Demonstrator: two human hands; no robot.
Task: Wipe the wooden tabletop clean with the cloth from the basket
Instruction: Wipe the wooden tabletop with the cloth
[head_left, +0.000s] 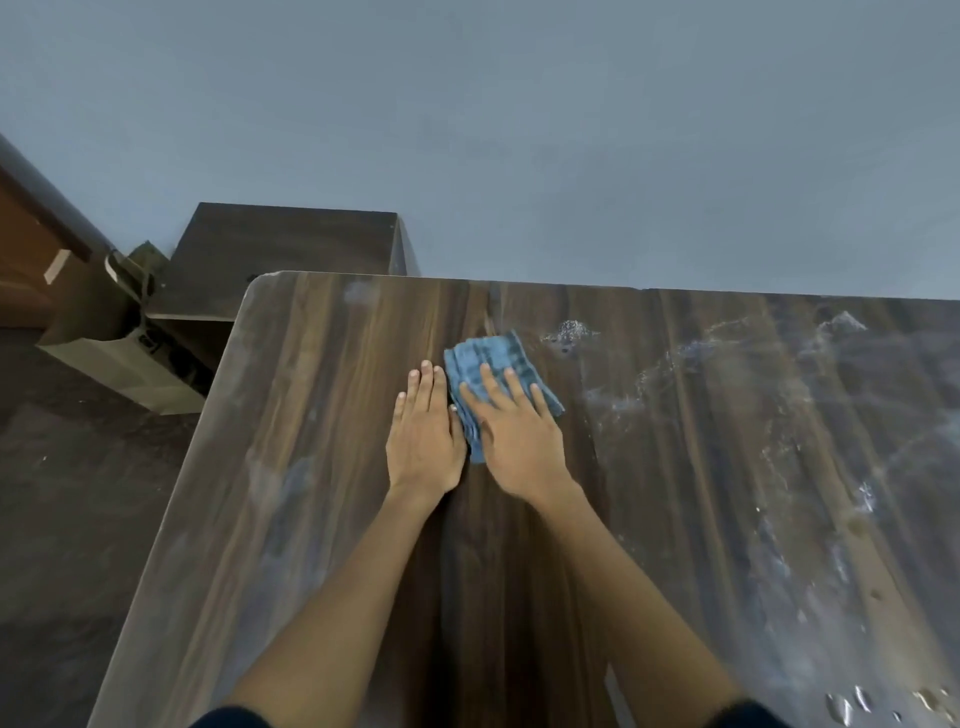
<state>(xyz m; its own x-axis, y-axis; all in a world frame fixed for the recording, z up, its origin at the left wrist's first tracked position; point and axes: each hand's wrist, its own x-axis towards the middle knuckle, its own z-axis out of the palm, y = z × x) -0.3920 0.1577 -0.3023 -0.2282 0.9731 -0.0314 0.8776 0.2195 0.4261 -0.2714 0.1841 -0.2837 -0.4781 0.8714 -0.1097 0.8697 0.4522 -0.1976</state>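
Hands flat on tabletop — right hand pressing blue cloth.

Head cam, fwd-down, close over tabletop

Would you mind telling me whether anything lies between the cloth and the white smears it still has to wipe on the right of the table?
Nothing visible does. The right hand presses the blue cloth flat, and only bare tabletop separates it from the white smears.
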